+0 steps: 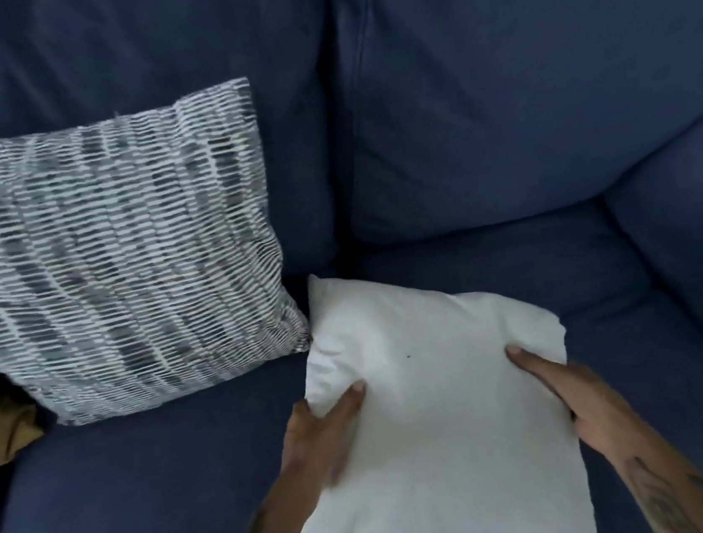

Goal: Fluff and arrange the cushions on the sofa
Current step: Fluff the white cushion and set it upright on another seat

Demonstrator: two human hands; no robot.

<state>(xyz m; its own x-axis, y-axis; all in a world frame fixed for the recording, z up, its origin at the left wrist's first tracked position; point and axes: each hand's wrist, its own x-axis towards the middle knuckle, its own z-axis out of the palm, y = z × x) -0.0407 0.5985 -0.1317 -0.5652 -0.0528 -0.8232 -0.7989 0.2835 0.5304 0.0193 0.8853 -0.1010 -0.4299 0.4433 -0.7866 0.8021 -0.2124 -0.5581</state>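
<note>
Both my left hand [325, 436] and right hand [575, 398] squeeze the white cushion [429, 424] on the blue sofa [499, 118] seat, touching the striped cushion [112, 258], so I think I'm fluffing; next, stand it beside that one.

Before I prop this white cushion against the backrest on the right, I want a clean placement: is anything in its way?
Nothing visible is. Both hands, left and right, have a grip on the white cushion, and the seat and backrest behind it are bare. The patterned cushion leans to the left, its lower corner close beside the white one.
</note>
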